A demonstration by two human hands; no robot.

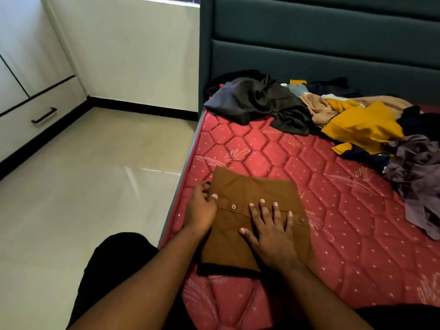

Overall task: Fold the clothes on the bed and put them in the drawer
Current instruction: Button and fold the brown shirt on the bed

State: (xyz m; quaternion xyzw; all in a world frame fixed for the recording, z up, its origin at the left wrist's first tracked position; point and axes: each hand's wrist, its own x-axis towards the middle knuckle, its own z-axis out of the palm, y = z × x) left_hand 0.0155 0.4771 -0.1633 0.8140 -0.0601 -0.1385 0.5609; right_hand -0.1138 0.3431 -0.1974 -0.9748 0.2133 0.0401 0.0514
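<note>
A folded brown shirt (252,189) with small buttons lies near the left edge of the red quilted mattress (345,210). My right hand (269,225) lies flat on top of it, fingers spread and straight. My left hand (200,208) is at the shirt's left edge, thumb on top and fingers curled around the fabric edge. A dark garment edge (226,269) shows under the shirt's near side. A pile of unfolded clothes sits by the headboard: black cloth (257,101), a yellow garment (364,125), a beige one (316,108) and a grey-purple one (416,167).
A white cabinet with a drawer and black handle (44,115) stands at the left across a beige tiled floor (83,175). The dark green padded headboard (321,44) rises behind the bed. My dark-clothed knee (114,258) is beside the bed's edge.
</note>
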